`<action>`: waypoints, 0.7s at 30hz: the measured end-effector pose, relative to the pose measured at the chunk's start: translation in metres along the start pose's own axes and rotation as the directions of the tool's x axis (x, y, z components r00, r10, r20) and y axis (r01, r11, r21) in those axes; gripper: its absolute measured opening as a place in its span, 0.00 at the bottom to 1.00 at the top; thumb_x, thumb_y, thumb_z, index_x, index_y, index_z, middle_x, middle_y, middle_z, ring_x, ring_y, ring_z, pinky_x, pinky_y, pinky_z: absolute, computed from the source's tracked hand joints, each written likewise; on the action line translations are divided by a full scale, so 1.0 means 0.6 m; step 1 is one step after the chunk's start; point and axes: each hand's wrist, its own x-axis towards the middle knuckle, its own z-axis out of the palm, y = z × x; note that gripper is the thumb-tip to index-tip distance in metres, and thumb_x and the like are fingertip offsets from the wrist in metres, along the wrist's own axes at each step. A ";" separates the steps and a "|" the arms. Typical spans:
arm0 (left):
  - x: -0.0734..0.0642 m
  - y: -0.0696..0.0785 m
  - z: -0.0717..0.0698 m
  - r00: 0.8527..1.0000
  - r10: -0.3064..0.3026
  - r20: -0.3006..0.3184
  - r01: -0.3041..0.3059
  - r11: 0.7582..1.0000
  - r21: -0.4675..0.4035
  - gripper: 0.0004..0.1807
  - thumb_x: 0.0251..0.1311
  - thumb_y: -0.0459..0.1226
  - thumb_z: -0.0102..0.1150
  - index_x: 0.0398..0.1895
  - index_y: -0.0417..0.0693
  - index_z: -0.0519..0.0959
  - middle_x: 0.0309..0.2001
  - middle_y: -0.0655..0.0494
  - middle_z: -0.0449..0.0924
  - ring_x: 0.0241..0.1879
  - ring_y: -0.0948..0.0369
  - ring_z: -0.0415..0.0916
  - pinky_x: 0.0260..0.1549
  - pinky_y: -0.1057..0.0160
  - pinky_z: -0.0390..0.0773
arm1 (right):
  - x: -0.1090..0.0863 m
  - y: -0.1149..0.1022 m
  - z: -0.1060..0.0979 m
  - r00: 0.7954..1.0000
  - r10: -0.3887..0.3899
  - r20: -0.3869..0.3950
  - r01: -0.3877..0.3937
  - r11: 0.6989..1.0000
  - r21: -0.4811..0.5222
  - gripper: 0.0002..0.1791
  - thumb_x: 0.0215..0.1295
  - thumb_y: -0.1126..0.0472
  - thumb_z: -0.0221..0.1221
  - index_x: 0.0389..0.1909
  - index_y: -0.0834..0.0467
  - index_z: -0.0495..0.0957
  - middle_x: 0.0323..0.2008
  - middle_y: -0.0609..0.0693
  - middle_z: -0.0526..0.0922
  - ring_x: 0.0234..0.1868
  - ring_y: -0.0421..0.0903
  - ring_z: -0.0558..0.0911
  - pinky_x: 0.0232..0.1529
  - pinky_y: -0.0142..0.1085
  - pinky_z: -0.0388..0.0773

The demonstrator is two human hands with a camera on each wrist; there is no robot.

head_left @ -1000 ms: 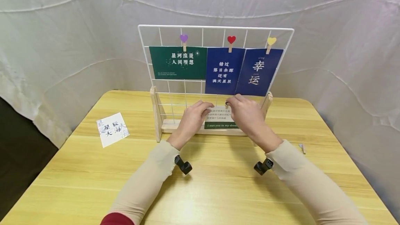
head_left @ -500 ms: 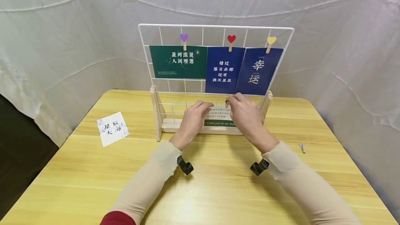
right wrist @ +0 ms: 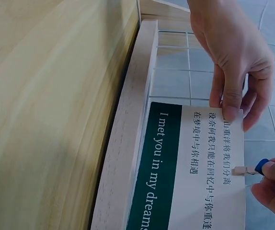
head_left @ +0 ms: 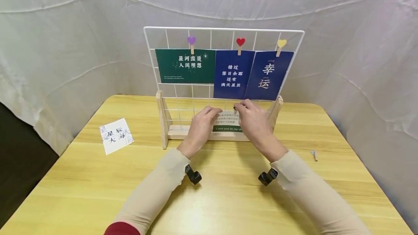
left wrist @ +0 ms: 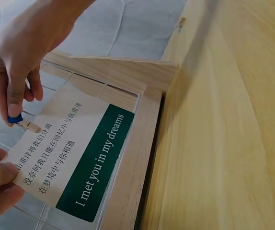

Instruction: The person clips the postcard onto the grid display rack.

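Note:
My left hand pinches a white card by its top left corner, thumb in front. A green band along the card's lower edge reads "I met you in my dreams". My right hand pinches a small wooden clothespin with a blue end between thumb and fingers. In both wrist views the pin's tip overlaps the card's top edge near the middle. The card stands against the lower part of a white wire grid, just above the wooden base bar. In the head view my right hand hides the card's right part.
Higher on the grid hang a green card and two blue cards, under purple, red and yellow heart clothespins. A white square card lies on the table at left. Another small clothespin lies at right.
My right hand has shifted slightly left with the clothespin still pinched, covering more of the card's right side. My left hand stays nearly in place at the card's corner.

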 end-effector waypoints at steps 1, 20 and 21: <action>0.000 0.000 0.001 1.000 0.000 0.000 0.000 1.000 0.003 0.09 0.67 0.30 0.57 0.47 0.44 0.83 0.40 0.54 0.78 0.38 0.60 0.79 0.40 0.65 0.80 | -0.001 0.000 0.001 1.000 -0.008 -0.003 0.008 1.000 -0.001 0.12 0.58 0.75 0.62 0.41 0.63 0.85 0.36 0.56 0.83 0.33 0.53 0.83 0.28 0.43 0.81; 0.004 0.006 -0.006 1.000 -0.023 -0.017 0.024 0.998 0.057 0.06 0.68 0.33 0.58 0.39 0.43 0.84 0.35 0.55 0.78 0.31 0.61 0.80 0.27 0.67 0.80 | -0.040 0.027 -0.029 0.997 0.036 -0.069 -0.025 0.988 0.156 0.11 0.60 0.74 0.60 0.43 0.63 0.84 0.39 0.56 0.85 0.38 0.54 0.85 0.35 0.47 0.82; 0.004 0.006 -0.006 1.000 -0.025 -0.017 0.026 0.998 0.049 0.06 0.68 0.33 0.58 0.38 0.42 0.84 0.35 0.55 0.78 0.31 0.61 0.80 0.26 0.67 0.80 | -0.044 0.031 -0.031 0.997 0.045 -0.067 -0.034 0.986 0.162 0.11 0.61 0.74 0.60 0.43 0.63 0.85 0.40 0.56 0.85 0.39 0.54 0.84 0.36 0.47 0.82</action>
